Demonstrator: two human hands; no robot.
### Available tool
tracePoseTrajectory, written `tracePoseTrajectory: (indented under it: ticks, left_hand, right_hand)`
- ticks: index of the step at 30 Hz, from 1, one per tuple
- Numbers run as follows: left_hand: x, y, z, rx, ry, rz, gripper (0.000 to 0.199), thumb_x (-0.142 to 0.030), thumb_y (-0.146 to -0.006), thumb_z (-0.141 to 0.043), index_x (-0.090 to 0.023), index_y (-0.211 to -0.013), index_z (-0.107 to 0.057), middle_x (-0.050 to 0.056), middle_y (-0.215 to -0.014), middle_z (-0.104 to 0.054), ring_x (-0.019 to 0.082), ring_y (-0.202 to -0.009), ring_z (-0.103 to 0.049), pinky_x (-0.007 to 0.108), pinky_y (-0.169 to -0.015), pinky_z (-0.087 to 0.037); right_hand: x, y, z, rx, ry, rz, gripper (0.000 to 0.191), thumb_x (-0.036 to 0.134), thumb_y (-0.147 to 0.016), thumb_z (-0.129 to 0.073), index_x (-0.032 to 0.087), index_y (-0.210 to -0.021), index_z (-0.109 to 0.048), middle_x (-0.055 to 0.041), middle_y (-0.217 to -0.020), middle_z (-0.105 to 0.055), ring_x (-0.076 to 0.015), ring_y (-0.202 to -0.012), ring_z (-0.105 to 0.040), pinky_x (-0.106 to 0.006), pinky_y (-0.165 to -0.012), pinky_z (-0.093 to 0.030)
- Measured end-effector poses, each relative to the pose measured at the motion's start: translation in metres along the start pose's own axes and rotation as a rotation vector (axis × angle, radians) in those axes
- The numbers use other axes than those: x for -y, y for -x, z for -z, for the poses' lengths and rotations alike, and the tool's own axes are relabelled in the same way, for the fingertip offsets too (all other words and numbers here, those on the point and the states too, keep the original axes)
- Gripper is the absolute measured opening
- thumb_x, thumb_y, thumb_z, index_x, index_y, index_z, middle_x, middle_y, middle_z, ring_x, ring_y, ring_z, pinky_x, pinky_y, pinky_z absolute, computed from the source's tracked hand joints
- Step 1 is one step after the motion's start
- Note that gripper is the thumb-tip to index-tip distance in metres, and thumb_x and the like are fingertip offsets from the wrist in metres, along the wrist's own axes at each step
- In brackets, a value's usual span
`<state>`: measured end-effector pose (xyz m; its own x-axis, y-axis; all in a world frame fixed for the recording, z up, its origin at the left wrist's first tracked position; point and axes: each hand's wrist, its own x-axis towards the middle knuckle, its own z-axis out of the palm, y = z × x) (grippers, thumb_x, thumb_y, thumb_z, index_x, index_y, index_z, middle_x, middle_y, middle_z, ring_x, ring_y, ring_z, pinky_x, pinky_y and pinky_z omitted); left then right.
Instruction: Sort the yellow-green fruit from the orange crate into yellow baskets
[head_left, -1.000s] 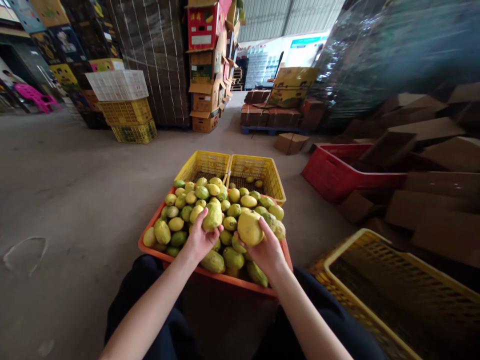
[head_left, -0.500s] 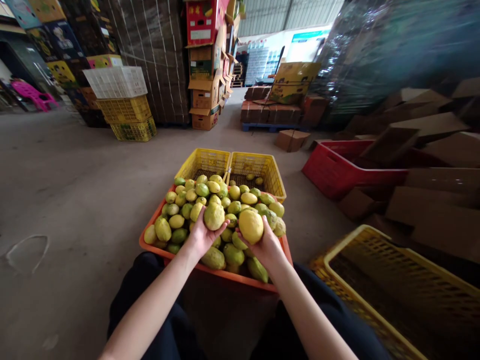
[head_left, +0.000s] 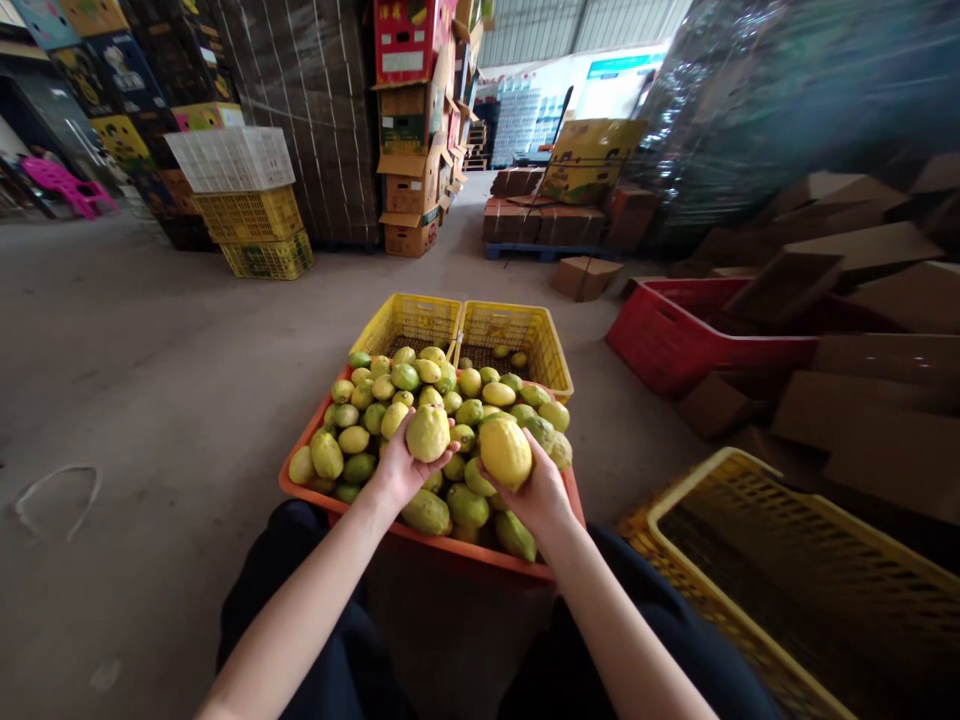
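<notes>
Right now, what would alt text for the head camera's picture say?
Left hand and right hand each hold a yellow-green fruit above an orange crate heaped with similar fruit. Two yellow crates stand just beyond, the right one holding a few fruits; a red crate and cardboard lie to the right.

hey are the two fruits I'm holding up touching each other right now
Apart. The head view shows the fruit in your left hand and the yellower one in your right hand, with piled fruits visible through the gap.
</notes>
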<state>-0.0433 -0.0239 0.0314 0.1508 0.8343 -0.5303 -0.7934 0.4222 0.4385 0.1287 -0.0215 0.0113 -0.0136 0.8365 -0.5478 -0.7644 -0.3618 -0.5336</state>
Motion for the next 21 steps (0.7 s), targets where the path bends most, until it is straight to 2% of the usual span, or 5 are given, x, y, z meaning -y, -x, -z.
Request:
tracePoseTrajectory:
  ticks: [3,8,12,16,21]
  left_hand:
    - [-0.0011,0.0012,-0.0023,-0.002,-0.015,0.002,0.042,-0.042,-0.111,-0.038,-0.018,-0.133,-0.065,0.008,-0.089,-0.077,0.019,-0.062,-0.074,0.025,-0.047,-0.060]
    - [-0.0052,0.0056,-0.0056,-0.086,-0.076,0.014,0.031,-0.040,-0.105,-0.056,-0.014,-0.115,-0.068,0.002,-0.067,-0.067,0.011,-0.042,-0.060,0.015,-0.031,-0.043]
    - [-0.0050,0.0043,-0.0033,-0.066,-0.076,0.004,0.033,-0.039,-0.104,-0.051,-0.012,-0.111,-0.070,0.006,-0.069,-0.070,0.013,-0.046,-0.062,0.020,-0.039,-0.052]
    - [-0.0038,0.0026,0.0002,0.028,-0.057,0.009,0.050,-0.042,-0.107,-0.038,-0.006,-0.119,-0.071,0.010,-0.067,-0.070,0.015,-0.046,-0.060,0.021,-0.040,-0.049]
    - [-0.0047,0.0008,0.0004,0.022,-0.043,0.014,0.047,-0.032,-0.107,-0.038,-0.010,-0.140,-0.062,0.012,-0.083,-0.077,0.017,-0.052,-0.067,0.023,-0.044,-0.055]
  right_hand:
    - [0.0004,0.0010,0.0002,0.008,0.056,-0.047,0.015,0.034,-0.095,-0.066,0.023,-0.105,-0.064,-0.0036,-0.078,-0.079,-0.0236,-0.059,-0.074,-0.035,-0.048,-0.062]
    - [0.0007,0.0054,0.0009,0.058,0.073,-0.044,0.022,0.033,-0.090,-0.076,0.025,-0.106,-0.065,-0.0029,-0.083,-0.079,-0.0239,-0.064,-0.076,-0.033,-0.046,-0.061]
    - [0.0023,0.0071,0.0014,0.053,0.076,-0.036,0.027,0.026,-0.080,-0.082,0.025,-0.101,-0.066,-0.0018,-0.079,-0.078,-0.0212,-0.060,-0.072,-0.029,-0.044,-0.058]
    - [0.0032,0.0026,0.0043,0.047,0.059,-0.064,0.027,0.037,-0.079,-0.080,0.022,-0.099,-0.068,-0.0077,-0.079,-0.079,-0.0242,-0.064,-0.075,-0.031,-0.050,-0.062]
    - [0.0051,-0.0021,0.0072,0.107,0.015,-0.103,0.024,0.038,-0.087,-0.071,0.022,-0.105,-0.067,-0.0088,-0.082,-0.081,-0.0249,-0.062,-0.075,-0.032,-0.049,-0.062]
